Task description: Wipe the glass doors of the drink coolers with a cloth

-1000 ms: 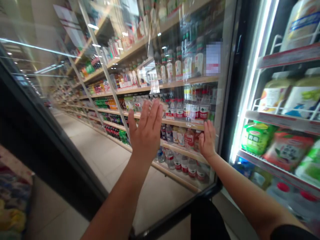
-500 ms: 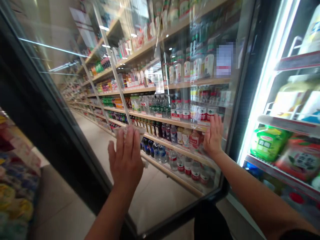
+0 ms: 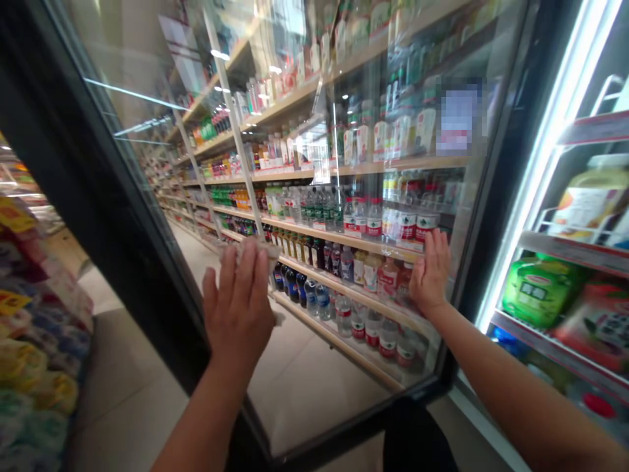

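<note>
My left hand (image 3: 240, 305) lies flat against the glass pane (image 3: 314, 400) of a black-framed door, fingers stretched upward. Under its fingers is a pale, crumpled cloth (image 3: 273, 252), mostly covered by the hand. Farther right, my right hand (image 3: 432, 272) rests with its palm on the same glass near the door's edge, fingers up and nothing held. The door stands swung open, its dark frame (image 3: 162, 328) slanting down past my left forearm.
Through the glass appear shelves of bottled drinks (image 3: 373, 331). To the right is a lit fridge with a green jug (image 3: 538, 288) on a wire-fronted shelf (image 3: 570, 246). Colourful packaged goods (image 3: 37, 367) are stacked at left. A blurred label (image 3: 459, 118) shows high on the pane.
My left hand has slid a little left across the glass with the cloth. My right hand keeps its place on the pane. The view has turned slightly left.
</note>
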`<action>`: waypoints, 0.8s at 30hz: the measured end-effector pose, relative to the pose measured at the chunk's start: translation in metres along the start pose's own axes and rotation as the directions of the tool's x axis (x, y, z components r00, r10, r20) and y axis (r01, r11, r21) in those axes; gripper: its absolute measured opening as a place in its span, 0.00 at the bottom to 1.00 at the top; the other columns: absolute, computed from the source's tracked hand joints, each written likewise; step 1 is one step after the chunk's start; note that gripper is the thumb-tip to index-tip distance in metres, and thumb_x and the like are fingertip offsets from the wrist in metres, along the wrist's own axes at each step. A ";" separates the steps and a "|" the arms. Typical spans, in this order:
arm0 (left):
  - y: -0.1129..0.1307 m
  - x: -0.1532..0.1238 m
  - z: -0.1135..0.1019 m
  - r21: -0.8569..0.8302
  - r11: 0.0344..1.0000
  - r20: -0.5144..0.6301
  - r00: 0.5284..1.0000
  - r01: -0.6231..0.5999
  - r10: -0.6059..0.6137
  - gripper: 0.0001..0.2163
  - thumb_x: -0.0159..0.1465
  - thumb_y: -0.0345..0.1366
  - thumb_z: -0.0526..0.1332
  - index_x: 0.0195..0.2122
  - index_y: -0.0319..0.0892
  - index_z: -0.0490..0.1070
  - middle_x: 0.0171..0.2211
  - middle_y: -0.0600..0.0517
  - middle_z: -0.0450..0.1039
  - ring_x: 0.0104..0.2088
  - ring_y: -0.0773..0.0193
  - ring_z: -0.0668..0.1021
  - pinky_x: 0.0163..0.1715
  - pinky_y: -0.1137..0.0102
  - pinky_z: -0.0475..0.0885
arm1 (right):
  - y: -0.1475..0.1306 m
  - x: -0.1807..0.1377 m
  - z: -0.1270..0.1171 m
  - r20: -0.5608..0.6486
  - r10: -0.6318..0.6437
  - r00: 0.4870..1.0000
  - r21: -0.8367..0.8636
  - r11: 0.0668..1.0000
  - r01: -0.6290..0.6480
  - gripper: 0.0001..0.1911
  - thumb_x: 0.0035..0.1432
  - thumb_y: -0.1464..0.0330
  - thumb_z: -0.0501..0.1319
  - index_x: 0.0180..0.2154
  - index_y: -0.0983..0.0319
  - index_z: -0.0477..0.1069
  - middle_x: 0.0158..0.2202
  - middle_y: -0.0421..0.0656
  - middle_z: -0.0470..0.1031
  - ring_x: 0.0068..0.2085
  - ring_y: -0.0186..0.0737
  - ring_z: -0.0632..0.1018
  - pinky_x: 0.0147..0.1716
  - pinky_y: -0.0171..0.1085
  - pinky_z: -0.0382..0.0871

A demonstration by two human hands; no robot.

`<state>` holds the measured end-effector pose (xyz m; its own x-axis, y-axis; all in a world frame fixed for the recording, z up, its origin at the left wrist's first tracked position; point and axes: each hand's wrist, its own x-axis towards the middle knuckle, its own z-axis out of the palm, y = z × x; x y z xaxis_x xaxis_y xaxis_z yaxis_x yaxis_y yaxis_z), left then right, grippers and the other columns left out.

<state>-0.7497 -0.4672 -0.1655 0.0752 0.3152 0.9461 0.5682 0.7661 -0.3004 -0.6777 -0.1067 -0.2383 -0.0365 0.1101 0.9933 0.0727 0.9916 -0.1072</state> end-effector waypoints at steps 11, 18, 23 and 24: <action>0.001 0.045 0.009 -0.104 0.994 -0.031 0.999 0.015 -0.018 0.28 0.69 0.30 0.49 0.71 0.45 0.49 0.70 0.47 0.52 0.71 0.54 0.52 0.70 0.52 0.53 | 0.001 -0.002 0.001 0.015 0.018 1.000 0.003 1.000 -0.018 0.33 0.67 0.70 0.45 0.71 0.58 0.43 0.72 0.50 0.51 0.72 0.50 0.51 0.67 0.60 0.50; 0.007 0.083 0.013 -0.134 0.990 -0.047 0.997 0.046 -0.053 0.26 0.71 0.31 0.47 0.70 0.44 0.50 0.71 0.54 0.47 0.71 0.53 0.51 0.71 0.51 0.50 | -0.003 -0.001 0.002 -0.004 0.026 1.000 -0.011 1.000 -0.026 0.33 0.67 0.70 0.46 0.71 0.57 0.43 0.71 0.50 0.53 0.72 0.49 0.53 0.67 0.58 0.51; 0.040 0.070 0.028 -0.160 0.977 -0.028 0.990 -0.144 0.141 0.28 0.68 0.27 0.50 0.70 0.41 0.51 0.69 0.45 0.54 0.71 0.54 0.52 0.69 0.53 0.55 | -0.004 0.000 0.002 0.000 0.029 1.000 -0.022 0.999 -0.029 0.33 0.67 0.70 0.45 0.71 0.55 0.41 0.71 0.49 0.53 0.72 0.48 0.53 0.67 0.56 0.52; 0.043 0.071 0.029 -0.172 0.972 -0.026 0.987 -0.159 0.157 0.28 0.68 0.27 0.50 0.70 0.42 0.52 0.69 0.46 0.54 0.71 0.55 0.53 0.69 0.53 0.55 | -0.003 0.000 0.002 0.006 0.028 1.000 -0.027 0.999 -0.028 0.33 0.67 0.70 0.45 0.71 0.55 0.41 0.71 0.49 0.54 0.72 0.47 0.53 0.67 0.56 0.52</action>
<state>-0.7438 -0.3953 -0.1145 0.1850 0.4164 0.8902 0.6813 0.5985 -0.4216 -0.6797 -0.1099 -0.2381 -0.0400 0.1386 0.9895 0.1003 0.9859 -0.1340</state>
